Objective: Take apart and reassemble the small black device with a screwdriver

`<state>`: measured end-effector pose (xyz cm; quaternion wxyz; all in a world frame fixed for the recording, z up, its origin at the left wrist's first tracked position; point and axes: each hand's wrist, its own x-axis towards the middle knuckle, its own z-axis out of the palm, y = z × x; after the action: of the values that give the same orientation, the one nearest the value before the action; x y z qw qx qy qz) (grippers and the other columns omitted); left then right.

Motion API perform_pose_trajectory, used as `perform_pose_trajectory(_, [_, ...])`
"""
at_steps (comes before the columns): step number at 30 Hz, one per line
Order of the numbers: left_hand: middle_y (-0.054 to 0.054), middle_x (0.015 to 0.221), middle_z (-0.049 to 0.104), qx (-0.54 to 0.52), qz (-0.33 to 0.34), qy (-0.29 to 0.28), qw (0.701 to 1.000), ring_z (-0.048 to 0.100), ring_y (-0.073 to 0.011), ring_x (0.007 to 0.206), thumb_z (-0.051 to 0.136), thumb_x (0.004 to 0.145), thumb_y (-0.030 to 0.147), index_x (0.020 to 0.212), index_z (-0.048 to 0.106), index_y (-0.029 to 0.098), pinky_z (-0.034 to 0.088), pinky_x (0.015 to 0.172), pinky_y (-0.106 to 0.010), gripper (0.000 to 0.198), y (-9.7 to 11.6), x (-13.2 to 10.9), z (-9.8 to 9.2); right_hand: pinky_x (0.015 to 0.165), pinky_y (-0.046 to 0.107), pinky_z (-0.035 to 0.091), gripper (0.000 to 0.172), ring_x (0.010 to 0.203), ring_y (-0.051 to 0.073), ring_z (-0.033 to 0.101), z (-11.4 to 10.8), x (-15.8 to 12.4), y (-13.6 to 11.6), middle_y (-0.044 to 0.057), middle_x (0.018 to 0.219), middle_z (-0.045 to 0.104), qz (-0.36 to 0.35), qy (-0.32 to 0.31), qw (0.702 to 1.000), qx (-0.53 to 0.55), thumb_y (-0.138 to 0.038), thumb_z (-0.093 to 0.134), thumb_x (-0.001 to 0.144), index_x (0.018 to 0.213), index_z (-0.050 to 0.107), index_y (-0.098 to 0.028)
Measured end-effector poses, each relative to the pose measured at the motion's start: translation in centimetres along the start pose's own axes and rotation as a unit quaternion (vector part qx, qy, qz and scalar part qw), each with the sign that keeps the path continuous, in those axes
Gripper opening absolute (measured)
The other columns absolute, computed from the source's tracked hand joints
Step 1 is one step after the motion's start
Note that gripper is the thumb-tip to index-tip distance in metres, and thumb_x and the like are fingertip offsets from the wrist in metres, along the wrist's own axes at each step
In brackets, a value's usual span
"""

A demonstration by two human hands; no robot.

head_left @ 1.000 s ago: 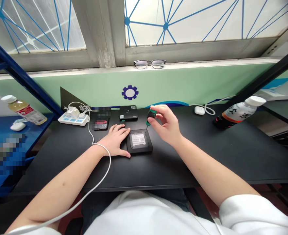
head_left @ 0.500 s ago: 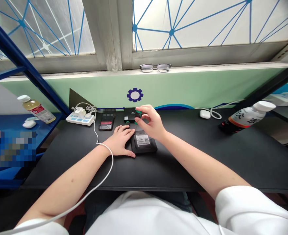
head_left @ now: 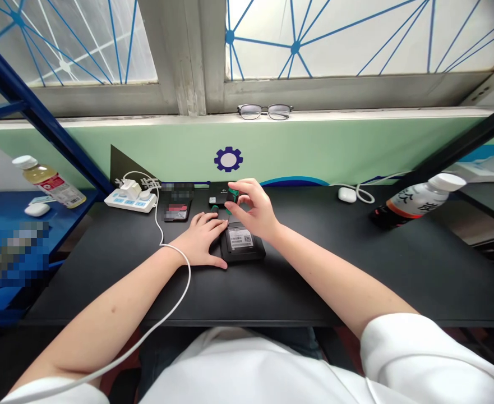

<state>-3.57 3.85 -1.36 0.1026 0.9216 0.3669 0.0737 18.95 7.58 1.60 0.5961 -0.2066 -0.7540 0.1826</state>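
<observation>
A small black square device [head_left: 243, 244] with a white label lies face down on the black desk [head_left: 314, 269]. My left hand [head_left: 200, 240] rests flat against its left edge, fingers stretched out, steadying it. My right hand [head_left: 253, 210] hovers over the device's far left corner, fingers pinched round a small screwdriver with a green and black handle [head_left: 232, 196], held upright with its tip at that corner. A second green-handled tool [head_left: 214, 209] lies just beyond my left fingertips.
A black box [head_left: 218, 196] and a dark phone [head_left: 176, 212] lie behind the device. A white power strip [head_left: 128, 199] sits back left, its cable trailing over my left wrist. A bottle [head_left: 419, 201] lies at right, a white charger [head_left: 346, 194] near it. Glasses [head_left: 264, 111] rest on the sill.
My right hand has moved the screwdriver left, from the device's far right corner to its far left corner. My left hand has stayed against the device.
</observation>
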Motion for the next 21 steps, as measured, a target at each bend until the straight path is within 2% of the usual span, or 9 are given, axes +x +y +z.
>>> perform_pose_trajectory(5, [-0.024, 0.16, 0.057, -0.002, 0.004, 0.005, 1.0, 0.034, -0.0517, 0.158, 0.084, 0.072, 0.086, 0.164, 0.05, 0.015, 0.019, 0.13, -0.074, 0.122, -0.2, 0.0, 0.1, 0.069, 0.033, 0.061, 0.043, 0.08, 0.015, 0.058, 0.2, -0.1, 0.0, 0.003, 0.108, 0.06, -0.044, 0.01, 0.999, -0.018, -0.028, 0.082, 0.095, 0.135, 0.068, -0.035])
perform_pose_trajectory(9, [-0.024, 0.161, 0.056, -0.005, 0.006, 0.003, 1.0, 0.034, -0.0512, 0.159, 0.083, 0.073, 0.087, 0.165, 0.048, 0.016, 0.019, 0.13, -0.073, 0.122, -0.2, -0.1, 0.1, 0.07, 0.034, 0.059, 0.031, 0.083, 0.017, 0.061, 0.0, 0.2, -0.4, 0.003, 0.101, 0.062, -0.061, 0.014, 0.998, -0.011, -0.023, 0.061, 0.107, 0.135, 0.071, -0.034])
perform_pose_trajectory(11, [-0.024, 0.161, 0.057, -0.005, 0.008, 0.006, 1.0, 0.034, -0.0512, 0.159, 0.083, 0.073, 0.087, 0.166, 0.048, 0.017, 0.019, 0.13, -0.073, 0.121, -0.2, -0.1, 0.1, 0.07, 0.033, 0.059, 0.029, 0.084, 0.016, 0.063, -0.2, 0.4, -0.7, 0.004, 0.102, 0.063, -0.042, 0.014, 0.999, -0.005, -0.022, 0.054, 0.11, 0.129, 0.073, -0.032])
perform_pose_trajectory(14, [-0.024, 0.161, 0.057, -0.004, 0.007, 0.008, 1.0, 0.034, -0.0514, 0.159, 0.083, 0.072, 0.086, 0.166, 0.048, 0.017, 0.019, 0.13, -0.073, 0.122, -0.2, -0.1, 0.2, 0.076, 0.036, 0.065, 0.013, 0.095, 0.019, 0.068, -0.2, 0.5, -0.9, 0.007, 0.115, 0.063, 0.011, 0.009, 1.0, 0.027, -0.032, 0.064, 0.106, 0.116, 0.07, -0.027])
perform_pose_trajectory(16, [-0.024, 0.161, 0.056, -0.003, 0.004, 0.006, 1.0, 0.034, -0.0516, 0.159, 0.083, 0.072, 0.086, 0.166, 0.047, 0.016, 0.019, 0.13, -0.073, 0.123, -0.2, -0.1, 0.2, 0.081, 0.037, 0.067, 0.015, 0.108, 0.021, 0.072, 0.0, 0.4, -1.0, 0.011, 0.133, 0.062, 0.063, -0.002, 0.994, 0.087, -0.039, 0.07, 0.103, 0.109, 0.063, -0.026])
perform_pose_trajectory(18, [-0.025, 0.161, 0.056, -0.003, 0.002, 0.003, 1.0, 0.034, -0.0518, 0.158, 0.083, 0.072, 0.087, 0.166, 0.047, 0.016, 0.019, 0.13, -0.073, 0.124, -0.2, 0.0, 0.1, 0.084, 0.037, 0.068, 0.021, 0.109, 0.02, 0.076, 0.2, 0.4, -1.1, 0.011, 0.144, 0.063, 0.1, -0.017, 0.984, 0.147, -0.04, 0.073, 0.101, 0.106, 0.058, -0.027])
perform_pose_trajectory(21, [-0.023, 0.161, 0.056, -0.005, 0.003, 0.005, 1.0, 0.035, -0.0516, 0.158, 0.083, 0.072, 0.087, 0.166, 0.047, 0.019, 0.02, 0.13, -0.073, 0.122, -0.2, -0.1, 0.1, 0.088, 0.037, 0.067, 0.022, 0.102, 0.018, 0.078, 0.3, 0.3, -1.2, 0.008, 0.135, 0.072, 0.096, -0.028, 0.983, 0.154, -0.04, 0.076, 0.1, 0.109, 0.06, -0.028])
